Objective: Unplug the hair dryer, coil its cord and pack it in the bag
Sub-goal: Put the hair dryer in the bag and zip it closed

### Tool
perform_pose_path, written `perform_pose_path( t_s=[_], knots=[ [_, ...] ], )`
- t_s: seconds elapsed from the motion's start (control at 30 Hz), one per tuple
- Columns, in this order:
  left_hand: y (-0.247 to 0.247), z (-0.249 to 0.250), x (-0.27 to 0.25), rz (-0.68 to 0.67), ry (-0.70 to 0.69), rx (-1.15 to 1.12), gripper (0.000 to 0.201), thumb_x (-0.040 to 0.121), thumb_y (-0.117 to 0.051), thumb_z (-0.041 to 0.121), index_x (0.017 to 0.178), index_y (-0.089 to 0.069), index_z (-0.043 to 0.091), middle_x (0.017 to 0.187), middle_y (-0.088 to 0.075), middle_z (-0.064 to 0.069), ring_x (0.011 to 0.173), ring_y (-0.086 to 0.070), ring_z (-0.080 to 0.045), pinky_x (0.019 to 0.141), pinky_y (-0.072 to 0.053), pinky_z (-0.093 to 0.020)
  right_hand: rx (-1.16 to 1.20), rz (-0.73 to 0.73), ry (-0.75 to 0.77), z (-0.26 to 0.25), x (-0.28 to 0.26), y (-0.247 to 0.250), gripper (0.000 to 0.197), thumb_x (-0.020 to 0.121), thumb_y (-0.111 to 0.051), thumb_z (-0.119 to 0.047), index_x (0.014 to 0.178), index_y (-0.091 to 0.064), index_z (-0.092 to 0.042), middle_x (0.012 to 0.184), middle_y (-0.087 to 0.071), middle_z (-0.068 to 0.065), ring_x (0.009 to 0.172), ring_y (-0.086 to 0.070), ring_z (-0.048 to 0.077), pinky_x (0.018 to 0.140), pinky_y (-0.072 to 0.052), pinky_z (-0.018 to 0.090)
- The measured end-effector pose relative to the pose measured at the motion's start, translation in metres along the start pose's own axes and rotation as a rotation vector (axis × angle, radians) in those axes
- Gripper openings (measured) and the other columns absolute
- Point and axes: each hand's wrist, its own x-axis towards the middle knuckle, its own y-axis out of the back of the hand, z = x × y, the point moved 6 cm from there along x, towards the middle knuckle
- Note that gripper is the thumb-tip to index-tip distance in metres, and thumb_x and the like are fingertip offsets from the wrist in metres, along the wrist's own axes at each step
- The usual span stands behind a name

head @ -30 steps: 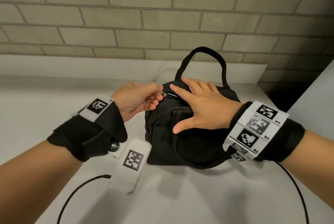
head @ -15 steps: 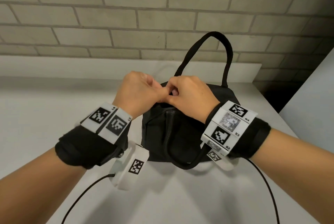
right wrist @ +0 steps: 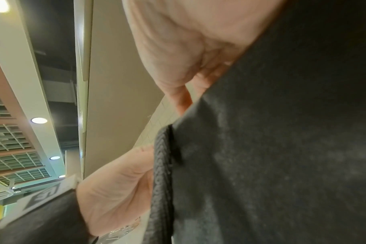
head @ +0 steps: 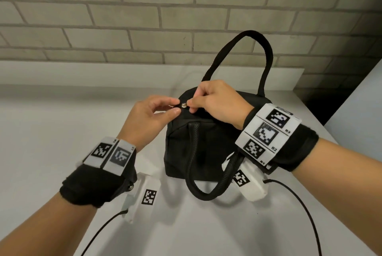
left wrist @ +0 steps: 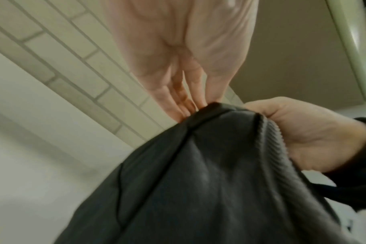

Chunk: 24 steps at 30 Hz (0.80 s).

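Black bag: upright on white desk, centre, near the brick wall; far handle raised, near handle hanging forward. My right hand: fingers curled, pinching metal zipper pull at bag's top left. My left hand: fingers and thumb pinching the bag's top left corner

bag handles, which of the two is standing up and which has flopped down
The far handle, on the wall side of the black bag, stands upright in an arch. The near handle has flopped down the bag's front, its loop lying on the white counter.
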Motion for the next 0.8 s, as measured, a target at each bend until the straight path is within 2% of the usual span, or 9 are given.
perform_pose_path(
  t_s=[0.07,0.13,0.23,0.3,0.4,0.53,0.63,0.73,0.8],
  knots=[
    [0.004,-0.005,0.005,-0.029,0.022,0.009,0.026,0.08,-0.066,0.01,0.073,-0.065,0.035,0.071,-0.07,0.021,0.071,-0.061,0.01,0.077,-0.048,-0.009,0.031,0.005,0.008,-0.002,0.0,-0.001,0.021,0.081,-0.06,-0.015,0.06,-0.054,-0.017,0.064,-0.063,-0.008,0.052,-0.049,-0.005,0.06,-0.035,0.02],
    [0.006,-0.006,0.009,-0.063,0.031,0.005,0.027,0.079,-0.066,0.008,0.07,-0.065,0.034,0.063,-0.069,0.024,0.069,-0.062,0.008,0.078,-0.048,-0.012,0.043,0.01,0.013,-0.003,0.0,-0.002,0.021,0.079,-0.06,-0.014,0.06,-0.054,-0.017,0.065,-0.064,-0.007,0.059,-0.048,0.0,0.062,-0.035,0.021],
    [0.005,-0.004,0.013,-0.129,0.013,0.033,0.027,0.078,-0.066,0.004,0.071,-0.064,0.03,0.07,-0.068,0.015,0.069,-0.059,0.013,0.073,-0.046,-0.003,0.066,0.004,0.022,-0.004,0.0,-0.001,0.022,0.078,-0.061,-0.012,0.058,-0.054,-0.017,0.067,-0.065,-0.005,0.062,-0.05,0.0,0.065,-0.037,0.022],
    [0.002,-0.005,0.014,-0.192,0.009,0.027,0.028,0.075,-0.069,0.0,0.073,-0.061,0.028,0.077,-0.064,0.01,0.07,-0.059,0.012,0.071,-0.047,-0.003,0.084,-0.001,0.02,-0.004,0.0,0.0,0.021,0.078,-0.061,-0.01,0.058,-0.054,-0.016,0.067,-0.066,-0.002,0.056,-0.049,-0.003,0.061,-0.037,0.018],
    [-0.004,-0.009,0.013,-0.298,0.027,0.0,0.028,0.063,-0.073,0.006,0.075,-0.057,0.026,0.079,-0.06,0.005,0.064,-0.06,0.004,0.068,-0.051,-0.008,0.114,-0.007,0.015,-0.005,0.001,-0.001,0.023,0.077,-0.061,-0.008,0.057,-0.052,-0.015,0.063,-0.064,-0.003,0.047,-0.049,-0.007,0.055,-0.036,0.013],
    [-0.01,-0.012,0.018,-0.287,0.032,0.019,0.033,0.072,-0.068,-0.008,0.071,-0.055,0.022,0.075,-0.057,0.003,0.054,-0.058,-0.002,0.061,-0.05,-0.012,0.118,0.001,0.022,-0.006,0.001,-0.002,0.024,0.077,-0.061,-0.006,0.057,-0.05,-0.015,0.066,-0.066,0.003,0.056,-0.05,-0.001,0.064,-0.038,0.021],
    [-0.012,-0.013,0.021,-0.272,0.009,0.058,0.038,0.072,-0.065,-0.012,0.066,-0.053,0.024,0.061,-0.057,0.012,0.054,-0.05,-0.012,0.056,-0.046,-0.018,0.072,0.013,0.032,-0.007,0.0,-0.001,0.021,0.076,-0.06,-0.006,0.06,-0.049,-0.013,0.078,-0.068,0.013,0.066,-0.051,0.011,0.071,-0.041,0.031],
    [-0.015,-0.014,0.024,-0.28,-0.017,0.094,0.039,0.07,-0.066,-0.011,0.064,-0.052,0.025,0.051,-0.056,0.018,0.057,-0.046,-0.017,0.061,-0.042,-0.026,0.024,0.01,0.045,-0.008,0.0,-0.001,0.021,0.078,-0.057,-0.007,0.061,-0.047,-0.015,0.069,-0.063,0.003,0.073,-0.054,0.015,0.073,-0.043,0.033],
    [-0.016,-0.013,0.022,-0.291,-0.025,0.069,0.038,0.071,-0.066,-0.01,0.064,-0.053,0.025,0.054,-0.057,0.017,0.052,-0.048,-0.009,0.058,-0.043,-0.02,0.017,0.009,0.052,-0.008,0.0,-0.001,0.022,0.078,-0.056,-0.006,0.061,-0.046,-0.015,0.067,-0.062,0.002,0.075,-0.056,0.017,0.077,-0.046,0.037]
  ],
)
